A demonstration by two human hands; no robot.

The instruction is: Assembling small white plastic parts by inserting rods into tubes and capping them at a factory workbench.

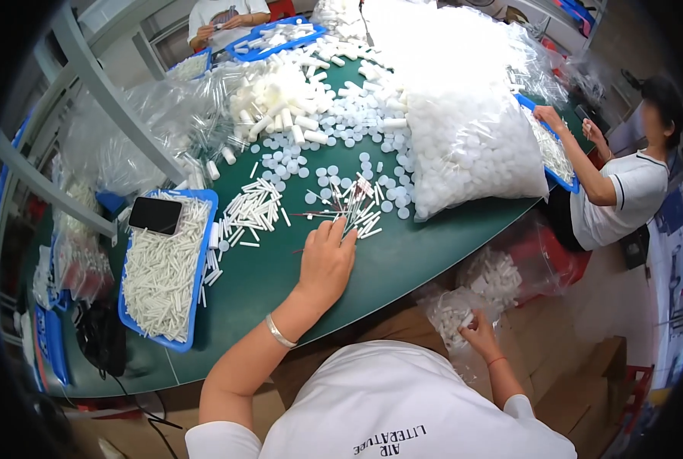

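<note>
My left hand [328, 256] rests over the green table, palm down, its fingers curled together around the near ends of several thin sticks [351, 200]. These fan out away from me, some with reddish parts, over a small heap of short white rods. Down at my right, beyond the table edge, my right hand [479, 334] is at a clear plastic bag [450, 315] of small white cylindrical pieces. Its fingers are closed at the bag's contents; what they hold is too small to make out. Left of my left hand lies a pile of white rods [253, 208].
A blue tray [190, 336] of white rods, a black phone [156, 215] on it, stands at left. White discs [286, 164] and cylinders [295, 126] are strewn farther back. A bulging bag [475, 153] sits at the right edge. Two people work at other trays.
</note>
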